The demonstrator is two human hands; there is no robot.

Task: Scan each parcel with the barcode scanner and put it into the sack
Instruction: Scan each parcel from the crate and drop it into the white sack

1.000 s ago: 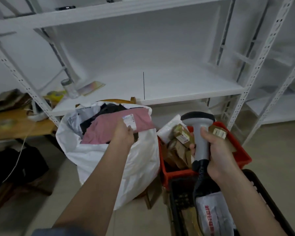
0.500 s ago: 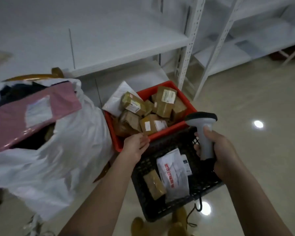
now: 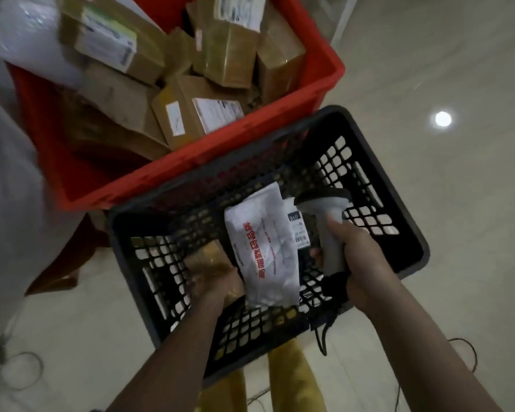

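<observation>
My right hand (image 3: 366, 263) grips the grey barcode scanner (image 3: 329, 224) by its handle, low inside the black mesh basket (image 3: 399, 188). A white parcel bag with red print (image 3: 265, 248) lies in the basket's middle. My left hand (image 3: 217, 285) reaches down onto a small brown parcel (image 3: 208, 257) beside the white bag; motion blur hides whether the fingers have closed on it. The white sack (image 3: 9, 162) fills the left edge of the view.
A red crate (image 3: 315, 81) full of several brown cardboard parcels (image 3: 191, 114) stands behind the basket. A white mailer (image 3: 27, 40) leans at the crate's left. The scanner's black cable (image 3: 321, 337) hangs below the basket. Pale tiled floor lies to the right.
My view has dropped from the sack to the basket. My left hand went from the red crate's rim down into the basket onto the brown parcel. The scanner moved lower into the basket.
</observation>
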